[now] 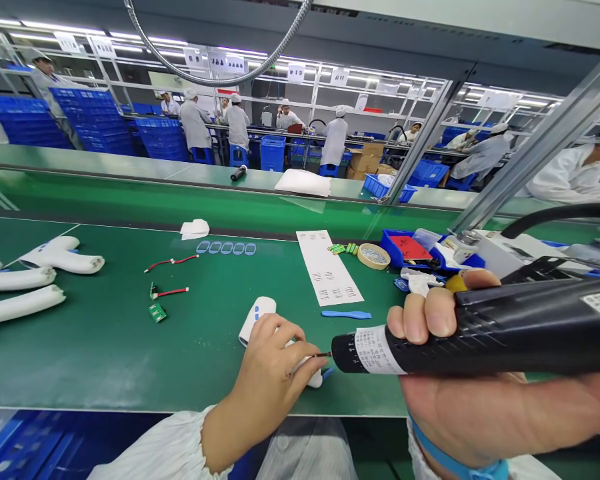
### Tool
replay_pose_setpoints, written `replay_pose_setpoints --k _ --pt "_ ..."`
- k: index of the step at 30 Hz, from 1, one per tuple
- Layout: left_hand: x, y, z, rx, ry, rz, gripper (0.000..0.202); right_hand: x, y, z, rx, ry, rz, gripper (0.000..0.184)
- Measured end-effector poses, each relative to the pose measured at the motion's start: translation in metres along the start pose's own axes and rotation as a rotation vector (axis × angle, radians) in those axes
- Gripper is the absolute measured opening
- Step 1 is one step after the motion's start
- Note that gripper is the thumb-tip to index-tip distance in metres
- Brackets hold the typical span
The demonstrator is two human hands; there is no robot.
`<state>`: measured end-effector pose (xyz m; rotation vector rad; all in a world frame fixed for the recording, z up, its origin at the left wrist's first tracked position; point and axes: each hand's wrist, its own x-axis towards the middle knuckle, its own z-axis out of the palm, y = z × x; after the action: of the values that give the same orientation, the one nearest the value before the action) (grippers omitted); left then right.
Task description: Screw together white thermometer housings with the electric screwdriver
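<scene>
- 1 head-worn view, set above the bench [130, 360] and facing forward and down (wide-angle, judging by the bowed lines).
- The left hand [267, 383] and right hand [455, 407] sit close to the lens along the bottom edge, the right one nearer.
- The bench fills the middle of the frame.
- The far workers [195, 120] stand well away, along the top.
</scene>
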<state>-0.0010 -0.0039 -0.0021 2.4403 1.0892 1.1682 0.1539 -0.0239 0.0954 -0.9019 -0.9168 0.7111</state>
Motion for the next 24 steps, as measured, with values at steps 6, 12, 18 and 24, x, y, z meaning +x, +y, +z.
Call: replay_pose_setpoints --k 6,12,18,24 --pt "0.001 -0.001 0.0 0.022 -0.008 0.057 0.015 0.001 0.007 -0.003 0.312 -0.092 -0.045 0.056" --pt "0.0 0.002 0.001 0.123 -0.045 0.152 0.02 0.005 0.006 -0.006 0.391 -0.289 0.013 0.051" --pt "-0.005 -0.007 0.0 0.151 -0.32 0.023 0.053 0.009 0.025 -0.003 0.364 -0.357 0.021 0.052" --pt "-0.012 -0.017 0.002 0.173 -0.41 -0.006 0.044 0.013 0.041 0.002 0.315 -0.336 0.057 0.056"
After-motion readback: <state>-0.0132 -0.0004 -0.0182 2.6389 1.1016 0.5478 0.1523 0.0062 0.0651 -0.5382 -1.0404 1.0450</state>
